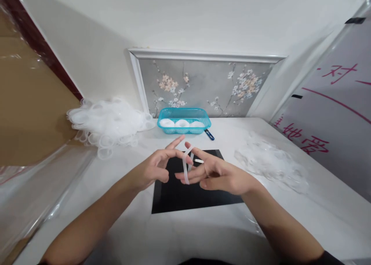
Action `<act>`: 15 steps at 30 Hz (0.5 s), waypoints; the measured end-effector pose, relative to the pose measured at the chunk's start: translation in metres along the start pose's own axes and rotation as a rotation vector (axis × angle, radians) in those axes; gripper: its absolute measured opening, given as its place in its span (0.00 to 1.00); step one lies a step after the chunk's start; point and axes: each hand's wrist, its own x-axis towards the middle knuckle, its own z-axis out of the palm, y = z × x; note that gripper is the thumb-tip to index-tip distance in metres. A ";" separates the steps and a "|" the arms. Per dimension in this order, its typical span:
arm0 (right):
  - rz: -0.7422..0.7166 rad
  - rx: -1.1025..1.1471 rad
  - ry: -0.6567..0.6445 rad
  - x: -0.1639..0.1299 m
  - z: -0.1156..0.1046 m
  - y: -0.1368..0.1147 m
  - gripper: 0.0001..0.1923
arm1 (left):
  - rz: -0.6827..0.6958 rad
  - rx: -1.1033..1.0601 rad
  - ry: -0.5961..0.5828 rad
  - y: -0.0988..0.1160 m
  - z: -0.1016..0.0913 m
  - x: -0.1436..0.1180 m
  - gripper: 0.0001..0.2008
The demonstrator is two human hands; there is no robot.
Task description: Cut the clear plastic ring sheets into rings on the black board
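A translucent white ring (186,168), like a rubber or plastic gasket, is looped over the spread fingers of my right hand (217,170), which hold it pulled into an angular shape. My left hand (158,166) faces it with fingers apart; its index fingertip reaches to the ring and appears to pass into it. Both hands are above a black mat (176,201) on the white table. A small white item (198,161) shows behind the right fingers, partly hidden. To the left lies a large heap of similar white rings (108,120).
At the back stands a turquoise plastic basket (184,112) with white ring bundles in its compartments. Beside it lies a dark blue utility knife (209,134). More clear rings (271,162) spread over the right side. Cardboard (34,94) borders the left, a written-on board (333,114) the right.
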 end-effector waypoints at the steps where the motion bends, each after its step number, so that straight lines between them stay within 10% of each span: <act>1: 0.064 0.158 -0.067 0.000 0.000 -0.001 0.39 | -0.032 -0.082 -0.010 0.000 0.003 0.000 0.30; 7: 0.155 0.566 -0.084 0.002 -0.008 -0.002 0.37 | -0.084 -0.182 -0.020 0.000 0.018 0.001 0.37; 15: 0.103 0.515 0.057 0.007 -0.008 0.005 0.33 | -0.075 0.190 0.021 -0.014 0.019 0.004 0.32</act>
